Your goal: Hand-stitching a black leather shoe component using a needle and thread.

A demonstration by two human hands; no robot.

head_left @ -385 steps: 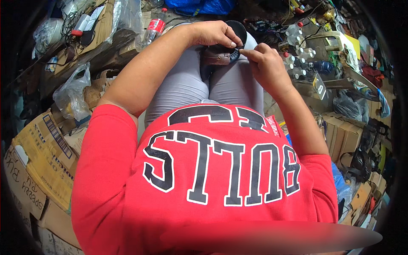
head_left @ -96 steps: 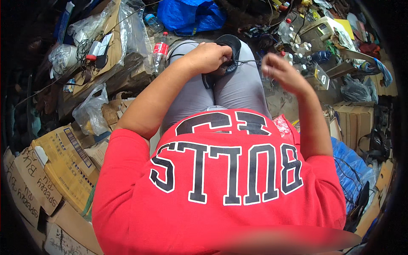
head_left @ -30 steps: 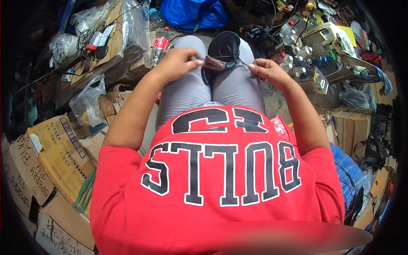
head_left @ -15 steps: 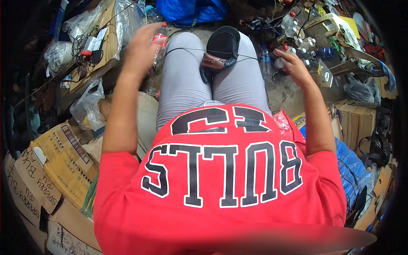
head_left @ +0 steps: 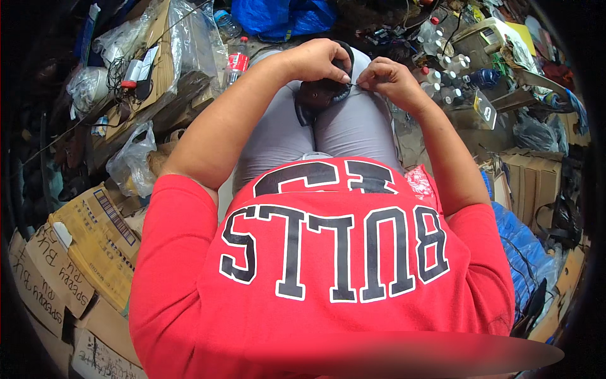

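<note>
A dark shoe [head_left: 315,95] with a brown leather part lies across my thighs, its upper end partly hidden behind my left hand. My left hand [head_left: 323,60] bends over the shoe, thumb and fingers pinched together near its right edge. Close beside it, my right hand [head_left: 386,77] is also closed in a pinch. A thin dark thread [head_left: 353,84] spans the small gap between the two sets of fingertips. Whether a needle is on it is too small to tell.
On the left stand a red-capped bottle [head_left: 237,62], cardboard under clear plastic [head_left: 189,57] and a yellow carton [head_left: 95,243]. Several small bottles [head_left: 451,79] cluster on the right, near brown boxes [head_left: 533,183]. A blue bag [head_left: 284,18] lies beyond my knees.
Both hands have come inward from wide apart to meet over the shoe. The thread, stretched across my thighs before, now shows only as a short length between my fingertips.
</note>
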